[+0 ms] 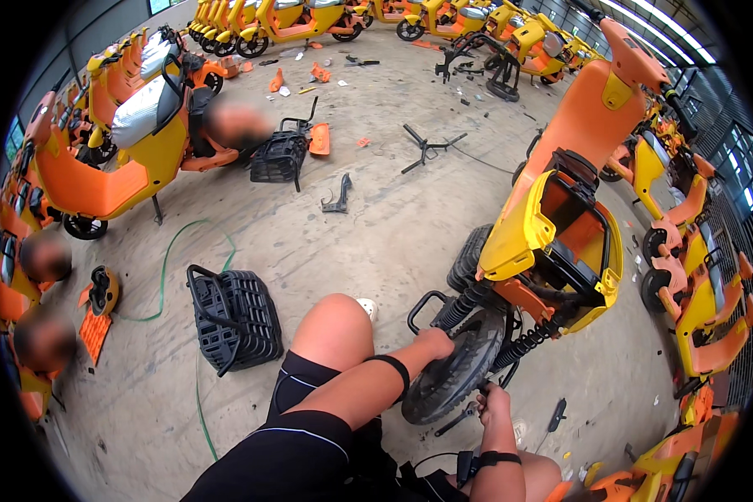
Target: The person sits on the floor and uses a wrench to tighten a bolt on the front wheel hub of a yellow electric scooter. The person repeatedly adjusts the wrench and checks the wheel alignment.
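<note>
A yellow and orange electric scooter (523,238) stands before me with its rear toward me and its seat area laid bare. Its black rear wheel (456,368) sits between my hands, with a coil shock absorber (523,347) on its right. My left hand (434,344) is closed at the tyre's left upper side, its fingertips hidden. Low on the wheel's right side, by the axle, my right hand (495,405) is closed around one end of what looks like a metal wrench (457,420). The grip is partly hidden.
A black basket (238,322) lies to my left, near a green strap (171,251). Farther off are another black basket (278,157), a black bracket (337,197) and a three-armed black frame (429,149). Rows of scooters (134,159) line the sides and back. People crouch at left, blurred.
</note>
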Demonstrator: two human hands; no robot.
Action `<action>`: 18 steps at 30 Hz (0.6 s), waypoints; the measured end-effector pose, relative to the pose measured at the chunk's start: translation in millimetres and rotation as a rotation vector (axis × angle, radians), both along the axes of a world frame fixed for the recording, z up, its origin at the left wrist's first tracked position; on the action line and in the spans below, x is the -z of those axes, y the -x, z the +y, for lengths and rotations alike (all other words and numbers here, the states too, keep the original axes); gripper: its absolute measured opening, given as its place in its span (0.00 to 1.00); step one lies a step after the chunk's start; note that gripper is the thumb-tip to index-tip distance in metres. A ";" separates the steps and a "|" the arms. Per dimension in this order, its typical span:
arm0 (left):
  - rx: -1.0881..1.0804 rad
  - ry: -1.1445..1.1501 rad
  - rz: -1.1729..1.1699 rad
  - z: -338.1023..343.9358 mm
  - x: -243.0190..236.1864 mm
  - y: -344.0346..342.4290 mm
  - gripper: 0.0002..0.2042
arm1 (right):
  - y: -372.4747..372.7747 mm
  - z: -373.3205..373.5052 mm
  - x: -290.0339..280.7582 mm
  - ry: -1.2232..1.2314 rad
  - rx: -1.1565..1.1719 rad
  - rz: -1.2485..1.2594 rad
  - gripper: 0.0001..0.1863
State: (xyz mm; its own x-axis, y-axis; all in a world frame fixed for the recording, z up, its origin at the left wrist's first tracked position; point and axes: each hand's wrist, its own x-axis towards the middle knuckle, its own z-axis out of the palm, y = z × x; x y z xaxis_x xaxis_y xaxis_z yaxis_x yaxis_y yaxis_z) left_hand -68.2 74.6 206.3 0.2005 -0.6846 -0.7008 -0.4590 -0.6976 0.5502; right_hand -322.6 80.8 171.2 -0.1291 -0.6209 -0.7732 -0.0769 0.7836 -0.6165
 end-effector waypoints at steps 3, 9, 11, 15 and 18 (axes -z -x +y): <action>0.013 0.050 -0.012 0.2 -3.8 3.6 0.26 | 0.8 -2.2 -3.4 0.035 0.008 0.051 0.11; -0.037 0.023 -0.062 2.6 12.4 11.8 0.30 | -8.4 4.4 -4.3 0.047 -0.047 -0.001 0.13; -0.013 0.013 -0.049 4.3 0.1 13.1 0.30 | -5.7 4.3 -6.4 0.052 -0.057 -0.009 0.13; 0.026 0.027 -0.032 12.4 -17.3 13.0 0.30 | -5.0 6.1 -10.3 0.055 -0.054 -0.004 0.14; 0.065 0.074 -0.087 14.0 4.1 7.8 0.33 | -10.5 9.6 -11.6 0.067 -0.051 -0.010 0.15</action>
State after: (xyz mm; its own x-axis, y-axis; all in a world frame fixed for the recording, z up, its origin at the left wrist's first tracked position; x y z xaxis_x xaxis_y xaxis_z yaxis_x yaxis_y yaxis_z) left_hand -76.0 88.5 202.2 0.2121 -0.7470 -0.6301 -0.5500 -0.6242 0.5549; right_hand -312.1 90.4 182.7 -0.0886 -0.6770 -0.7306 -0.1090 0.7357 -0.6685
